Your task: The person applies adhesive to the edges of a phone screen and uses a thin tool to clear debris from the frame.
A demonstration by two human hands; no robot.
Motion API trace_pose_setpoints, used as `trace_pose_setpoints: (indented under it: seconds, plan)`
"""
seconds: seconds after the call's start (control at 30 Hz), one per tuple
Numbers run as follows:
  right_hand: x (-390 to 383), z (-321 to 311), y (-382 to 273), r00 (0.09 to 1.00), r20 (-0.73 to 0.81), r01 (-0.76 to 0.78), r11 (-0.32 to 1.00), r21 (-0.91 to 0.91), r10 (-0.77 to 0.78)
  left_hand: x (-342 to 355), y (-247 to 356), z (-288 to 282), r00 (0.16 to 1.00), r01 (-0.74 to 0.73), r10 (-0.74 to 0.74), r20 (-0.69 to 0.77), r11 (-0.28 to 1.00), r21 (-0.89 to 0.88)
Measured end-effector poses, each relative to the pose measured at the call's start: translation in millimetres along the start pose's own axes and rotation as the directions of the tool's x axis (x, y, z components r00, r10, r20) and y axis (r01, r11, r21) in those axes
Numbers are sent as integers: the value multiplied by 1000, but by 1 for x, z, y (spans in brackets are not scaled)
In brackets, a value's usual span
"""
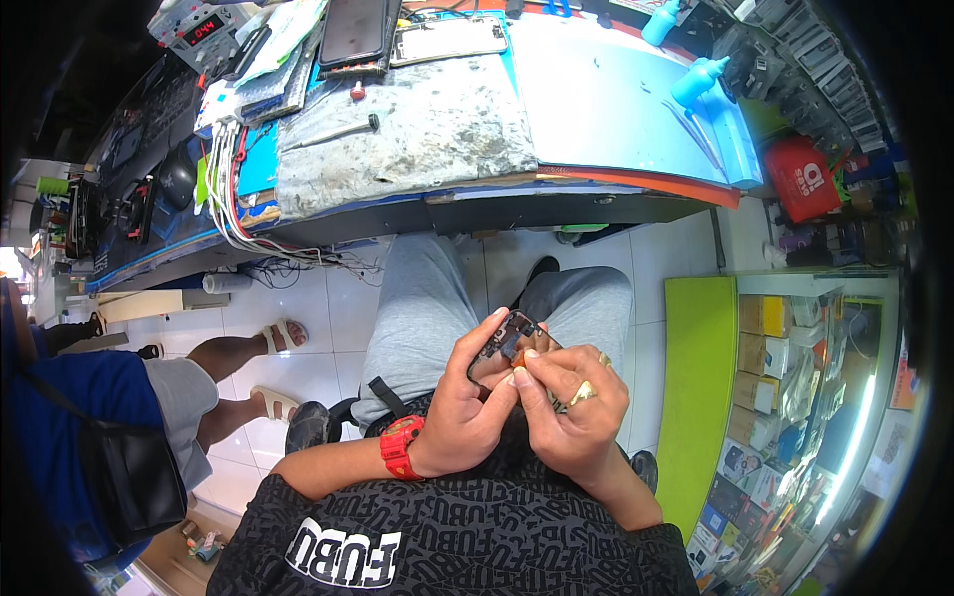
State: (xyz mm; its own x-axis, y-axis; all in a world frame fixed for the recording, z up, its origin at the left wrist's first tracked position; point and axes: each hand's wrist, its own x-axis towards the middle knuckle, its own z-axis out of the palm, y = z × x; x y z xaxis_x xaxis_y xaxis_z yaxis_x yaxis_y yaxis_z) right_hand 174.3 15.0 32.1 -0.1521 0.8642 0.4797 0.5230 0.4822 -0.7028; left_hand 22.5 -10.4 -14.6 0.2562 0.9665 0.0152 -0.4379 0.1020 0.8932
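Note:
Above my lap, my left hand (465, 402) grips an opened phone (494, 348) by its edge, the fingers behind it and the thumb in front. Its dark frame and inner parts face up, tilted. My right hand (576, 397), with gold rings, is closed at the phone's near side. Thumb and index finger pinch a small orange-brown piece (519, 360) against the phone; its exact kind is too small to make out. Both thumb tips nearly meet there. The fingers cover the lower part of the phone.
A workbench ahead bears a stained grey mat (397, 139), a screwdriver (333, 131), phone parts (452, 40), blue bottles (699, 79) and tweezers (696, 134). White cables (227, 199) hang off its edge. A person (109, 427) sits at left; a glass display case (795, 417) stands at right.

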Motion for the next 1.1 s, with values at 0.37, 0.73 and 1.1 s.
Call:
trace_pose_setpoints:
  seconds: [0.37, 0.73, 1.1]
  plan:
    - [0, 1, 1, 999, -4, 37, 999, -40, -37, 0, 0, -4, 999, -23, 22, 47, 999, 23]
    - [1, 0, 1, 999, 0, 50, 998, -47, -50, 1, 1, -1, 999, -39, 38, 23, 999, 9]
    - [1, -2, 4, 998, -11, 60, 997, -44, -61, 2, 1, 1, 996, -89, 88, 12, 995, 36]
